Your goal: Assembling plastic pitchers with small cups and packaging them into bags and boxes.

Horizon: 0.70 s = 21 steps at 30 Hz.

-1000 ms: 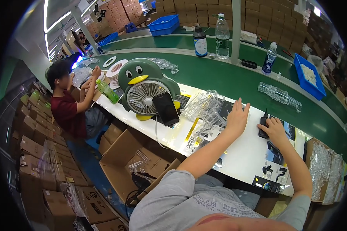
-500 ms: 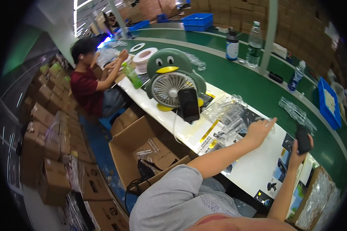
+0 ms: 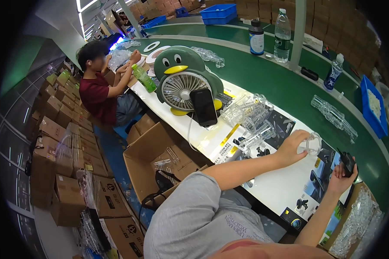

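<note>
Head view: the left hand (image 3: pixel 291 146) reaches out over the white bench (image 3: pixel 281 190), its fingers curled around a clear plastic cup (image 3: pixel 311 143) held on its side just above the bench. The right hand (image 3: pixel 342 177) is raised near the bench's far edge, fingers closed on a small black part (image 3: pixel 346 162). Left of the cup lies a heap of clear plastic pieces (image 3: pixel 248 114), and beneath them dark printed sheets (image 3: pixel 285 125) spread over the bench. Farther left stands a green penguin-shaped fan (image 3: pixel 181 80) with a black phone (image 3: pixel 204 107) leaning against its grille. Beyond the bench runs a green conveyor (image 3: pixel 272 82), carrying a strip of clear trays (image 3: pixel 334 116), and two bottles (image 3: pixel 282 29) stand at its far side. A blue bin (image 3: pixel 373 108) sits at the right. At the far left of the bench a seated person in a dark red shirt (image 3: pixel 95 93) handles clear wrapping, a green bottle (image 3: pixel 144 78) beside them. An open cardboard box (image 3: pixel 160 151) stands below the bench
</note>
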Available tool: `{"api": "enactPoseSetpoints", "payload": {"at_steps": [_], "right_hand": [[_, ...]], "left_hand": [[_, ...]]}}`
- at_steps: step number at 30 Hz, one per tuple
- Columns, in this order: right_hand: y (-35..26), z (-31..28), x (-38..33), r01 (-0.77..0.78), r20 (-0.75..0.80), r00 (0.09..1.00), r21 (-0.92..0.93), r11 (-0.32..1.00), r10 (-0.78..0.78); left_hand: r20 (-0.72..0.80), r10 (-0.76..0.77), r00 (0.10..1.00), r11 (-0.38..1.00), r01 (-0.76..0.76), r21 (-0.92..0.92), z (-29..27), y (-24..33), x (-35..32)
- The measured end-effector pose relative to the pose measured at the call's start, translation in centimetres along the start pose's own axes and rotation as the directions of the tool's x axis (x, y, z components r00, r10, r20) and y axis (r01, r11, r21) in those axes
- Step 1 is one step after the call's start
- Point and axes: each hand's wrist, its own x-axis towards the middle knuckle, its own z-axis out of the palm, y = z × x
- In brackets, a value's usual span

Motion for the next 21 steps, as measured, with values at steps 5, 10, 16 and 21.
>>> {"api": "enactPoseSetpoints", "payload": {"at_steps": [5,10,16,21], "right_hand": [[-0.3,1.7,-1.8,0.088,-0.113,0.989,-0.065,0.994,-0.095],[2.3,5.3,-2.9,0.109,-0.119,0.984,-0.202,0.973,-0.135],[1.2,4.0,-3.7,0.106,0.025,0.994,-0.350,0.931,-0.104],[1.4,3.8,-4.1,0.121,0.124,0.990,-0.460,0.880,-0.072]], "left_hand": [[-0.019,-0.054,0.998,0.998,0.055,0.044,0.9,-0.6,-0.4],[-0.148,-0.109,0.983,0.994,0.110,-0.002,-0.9,-0.9,0.1],[-0.026,-0.056,0.998,0.996,0.054,-0.068,0.2,-0.6,0.5],[0.029,-0.026,0.999,0.999,0.027,-0.038,0.5,-0.4,0.3]]}}
